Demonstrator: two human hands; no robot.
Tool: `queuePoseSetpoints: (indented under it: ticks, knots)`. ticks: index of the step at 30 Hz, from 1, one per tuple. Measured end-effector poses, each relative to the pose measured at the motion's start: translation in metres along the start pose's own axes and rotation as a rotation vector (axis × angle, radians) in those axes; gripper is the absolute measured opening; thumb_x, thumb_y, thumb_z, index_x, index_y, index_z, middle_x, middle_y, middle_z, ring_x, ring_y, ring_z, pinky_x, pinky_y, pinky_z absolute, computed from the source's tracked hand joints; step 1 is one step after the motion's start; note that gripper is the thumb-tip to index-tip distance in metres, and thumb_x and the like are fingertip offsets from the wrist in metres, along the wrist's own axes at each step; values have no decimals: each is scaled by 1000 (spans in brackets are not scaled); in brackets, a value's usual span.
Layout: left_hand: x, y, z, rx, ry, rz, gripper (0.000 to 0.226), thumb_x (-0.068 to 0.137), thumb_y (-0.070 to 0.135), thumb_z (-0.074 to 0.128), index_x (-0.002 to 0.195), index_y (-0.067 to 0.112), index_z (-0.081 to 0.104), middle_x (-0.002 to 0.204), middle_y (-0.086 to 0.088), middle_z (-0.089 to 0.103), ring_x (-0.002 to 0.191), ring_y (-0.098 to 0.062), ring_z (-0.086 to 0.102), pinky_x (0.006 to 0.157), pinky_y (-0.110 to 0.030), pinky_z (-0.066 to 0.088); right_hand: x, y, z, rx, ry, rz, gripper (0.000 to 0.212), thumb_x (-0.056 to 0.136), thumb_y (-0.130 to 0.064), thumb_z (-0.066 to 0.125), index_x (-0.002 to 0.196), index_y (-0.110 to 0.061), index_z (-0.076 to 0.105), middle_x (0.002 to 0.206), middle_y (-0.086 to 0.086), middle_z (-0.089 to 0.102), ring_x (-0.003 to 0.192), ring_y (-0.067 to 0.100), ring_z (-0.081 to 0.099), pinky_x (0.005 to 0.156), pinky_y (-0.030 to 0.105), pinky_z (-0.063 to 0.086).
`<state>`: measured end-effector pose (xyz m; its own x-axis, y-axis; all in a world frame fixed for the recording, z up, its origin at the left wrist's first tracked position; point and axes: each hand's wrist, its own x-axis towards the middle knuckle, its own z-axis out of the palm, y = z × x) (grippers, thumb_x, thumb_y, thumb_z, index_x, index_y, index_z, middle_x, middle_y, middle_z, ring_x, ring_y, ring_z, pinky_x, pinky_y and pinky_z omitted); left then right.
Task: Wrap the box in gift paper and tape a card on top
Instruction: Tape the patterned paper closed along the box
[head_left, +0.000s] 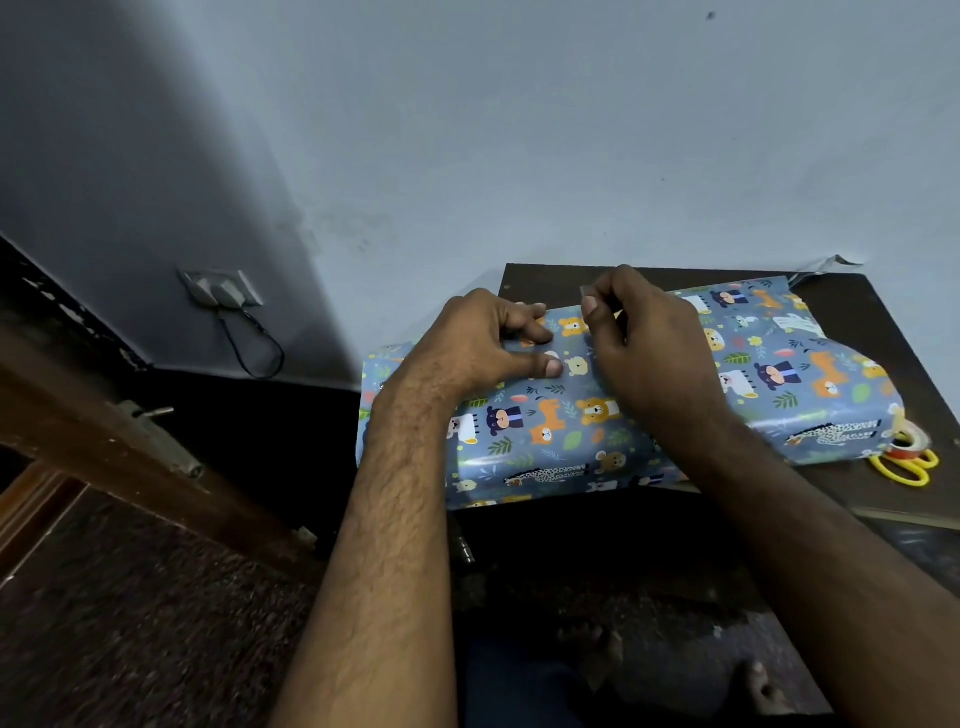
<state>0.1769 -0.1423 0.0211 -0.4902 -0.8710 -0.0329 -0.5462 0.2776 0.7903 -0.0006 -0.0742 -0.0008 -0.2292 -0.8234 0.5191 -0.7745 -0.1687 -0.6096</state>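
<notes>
The box (613, 415) lies on the dark table (883, 332), covered in blue gift paper printed with cartoon animals. My left hand (483, 343) presses its fingers and thumb down on the paper on top of the box, near the far left part. Just to the right of it, my right hand (649, 343) hovers over the top with thumb and forefinger pinched on what looks like a small clear strip of tape (586, 292). Loose paper sticks out past the box at the left end (371, 384) and at the far right corner.
A tape roll (906, 439) and yellow scissors (909, 467) lie at the table's right edge, touching the wrapped box. A wall rises right behind the table. A socket with a cable (223, 291) is on the left wall, and a wooden door (130, 441) stands at the left.
</notes>
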Motion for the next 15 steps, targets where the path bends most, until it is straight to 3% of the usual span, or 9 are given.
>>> queuePoseSetpoints:
  ticks: [3,5,10,15]
  knots:
    - [0,-1,2,-35,33,1,39,64,23,96,100,17,81,120,10,74,110,11,62,98,-15,47,1,-3,-2,-1,-42,-14,16,105,-23,52,100,-10,60,85,-7,61,69,19,49,60,35,27]
    - [1,-2,3,-51,46,15,37,66,19,95,100,15,82,113,8,76,112,12,60,99,-15,47,2,-4,-3,-41,-83,-23,15,105,-22,51,104,-11,60,80,-6,57,68,19,47,60,33,23]
    - [-3,0,8,-90,141,10,34,68,14,94,100,18,82,104,11,77,108,4,66,103,-27,52,2,-5,-4,-171,-97,-36,12,101,-24,57,98,-15,64,84,2,68,71,20,53,62,31,29]
    - [-10,6,12,-14,201,90,52,73,15,91,117,23,64,105,8,70,101,-4,64,89,-21,52,-1,-7,-1,-229,-81,-40,12,98,-23,60,96,-16,69,92,2,70,80,25,62,65,35,41]
